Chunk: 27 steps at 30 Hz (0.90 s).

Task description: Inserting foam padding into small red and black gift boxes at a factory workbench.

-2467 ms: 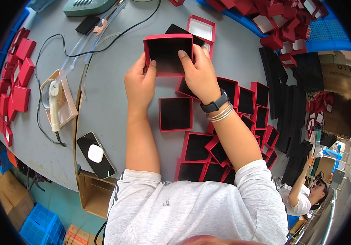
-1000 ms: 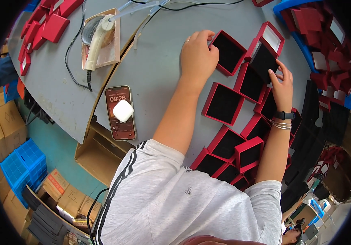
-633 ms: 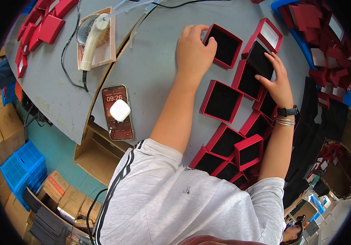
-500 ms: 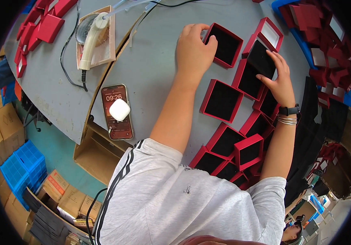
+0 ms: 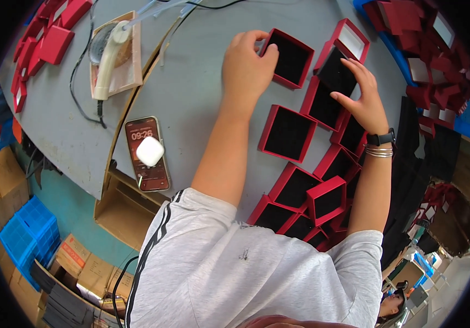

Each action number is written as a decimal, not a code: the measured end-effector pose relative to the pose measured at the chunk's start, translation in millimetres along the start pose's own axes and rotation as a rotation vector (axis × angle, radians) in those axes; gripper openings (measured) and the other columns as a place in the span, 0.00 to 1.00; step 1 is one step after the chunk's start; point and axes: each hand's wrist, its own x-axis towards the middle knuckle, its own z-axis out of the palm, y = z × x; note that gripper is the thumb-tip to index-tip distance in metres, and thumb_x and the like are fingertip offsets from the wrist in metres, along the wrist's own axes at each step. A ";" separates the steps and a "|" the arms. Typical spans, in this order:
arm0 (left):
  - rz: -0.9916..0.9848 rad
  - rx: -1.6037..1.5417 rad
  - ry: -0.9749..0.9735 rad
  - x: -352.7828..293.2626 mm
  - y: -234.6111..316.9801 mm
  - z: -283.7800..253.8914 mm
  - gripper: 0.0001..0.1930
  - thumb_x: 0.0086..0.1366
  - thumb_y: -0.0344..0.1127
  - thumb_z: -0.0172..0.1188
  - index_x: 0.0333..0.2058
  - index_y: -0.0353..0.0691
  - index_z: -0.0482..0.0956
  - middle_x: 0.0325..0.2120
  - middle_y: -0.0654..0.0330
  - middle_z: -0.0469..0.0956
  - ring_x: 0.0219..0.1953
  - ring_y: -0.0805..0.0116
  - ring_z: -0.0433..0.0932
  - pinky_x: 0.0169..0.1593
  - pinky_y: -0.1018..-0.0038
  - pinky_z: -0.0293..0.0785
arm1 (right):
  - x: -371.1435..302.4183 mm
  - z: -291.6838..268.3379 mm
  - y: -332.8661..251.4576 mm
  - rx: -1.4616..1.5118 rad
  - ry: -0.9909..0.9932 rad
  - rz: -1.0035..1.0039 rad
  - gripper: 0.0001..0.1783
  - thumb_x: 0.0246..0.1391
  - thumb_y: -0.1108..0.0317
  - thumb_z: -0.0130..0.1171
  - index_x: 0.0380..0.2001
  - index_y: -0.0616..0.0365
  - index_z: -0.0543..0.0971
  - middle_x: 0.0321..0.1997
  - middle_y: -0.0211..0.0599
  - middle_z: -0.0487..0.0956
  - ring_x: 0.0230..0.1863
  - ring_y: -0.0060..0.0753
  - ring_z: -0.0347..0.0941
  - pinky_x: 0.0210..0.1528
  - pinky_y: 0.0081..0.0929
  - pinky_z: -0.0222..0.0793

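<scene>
My left hand [image 5: 246, 68] is closed on the left wall of an open red box [image 5: 288, 59] with a black lining. My right hand [image 5: 367, 98] grips the right edge of a flat black pad [image 5: 338, 72], fingers on top and thumb lower down. That pad leans over a red box with a white inside [image 5: 352, 41] and the top of another black-lined red box [image 5: 322, 103]. Nearer to me lies a separate black-lined red box [image 5: 287, 134]. Below my right hand, several more such boxes are crowded together, one small box [image 5: 327, 200] tilted on top.
A phone [image 5: 148, 169] with a white case [image 5: 150, 151] on it lies left of my left forearm. A corded glue gun [image 5: 111, 63] rests in a shallow box [image 5: 132, 76]. Red boxes are heaped at far left and in a blue crate [image 5: 391, 46] at right.
The whole view has shifted a little, so the table's things appear slightly further left. Both hands keep nearly the same grip on the box and the black pad.
</scene>
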 end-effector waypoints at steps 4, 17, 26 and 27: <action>-0.069 -0.084 -0.032 1.3 -1.8 -5.7 0.13 0.60 0.37 0.63 0.42 0.40 0.80 0.43 0.58 0.79 0.42 0.61 0.78 0.43 0.67 0.76 | 4.9 -0.1 -6.3 0.033 -0.037 -0.013 0.42 0.42 0.61 0.74 0.63 0.46 0.70 0.66 0.43 0.69 0.66 0.51 0.63 0.67 0.43 0.61; -0.187 -0.108 -0.103 2.6 10.6 -6.7 0.13 0.62 0.39 0.61 0.44 0.41 0.81 0.42 0.60 0.79 0.41 0.65 0.77 0.41 0.69 0.75 | 14.1 -17.7 7.2 -0.048 0.005 0.009 0.39 0.44 0.62 0.74 0.62 0.37 0.72 0.69 0.44 0.66 0.70 0.52 0.59 0.68 0.45 0.61; -0.211 -0.124 -0.099 3.7 4.4 -6.1 0.13 0.62 0.38 0.62 0.44 0.40 0.81 0.42 0.62 0.79 0.38 0.68 0.76 0.41 0.71 0.75 | 34.3 -13.2 8.1 -0.079 -0.194 0.088 0.43 0.43 0.62 0.75 0.64 0.39 0.69 0.71 0.37 0.65 0.71 0.47 0.59 0.69 0.42 0.61; -0.208 -0.117 -0.102 4.1 5.0 -6.1 0.13 0.62 0.38 0.62 0.44 0.40 0.81 0.42 0.62 0.79 0.38 0.68 0.76 0.41 0.71 0.75 | 32.8 -11.0 9.7 -0.043 -0.178 0.094 0.42 0.43 0.60 0.75 0.64 0.39 0.70 0.70 0.37 0.66 0.70 0.47 0.60 0.69 0.42 0.62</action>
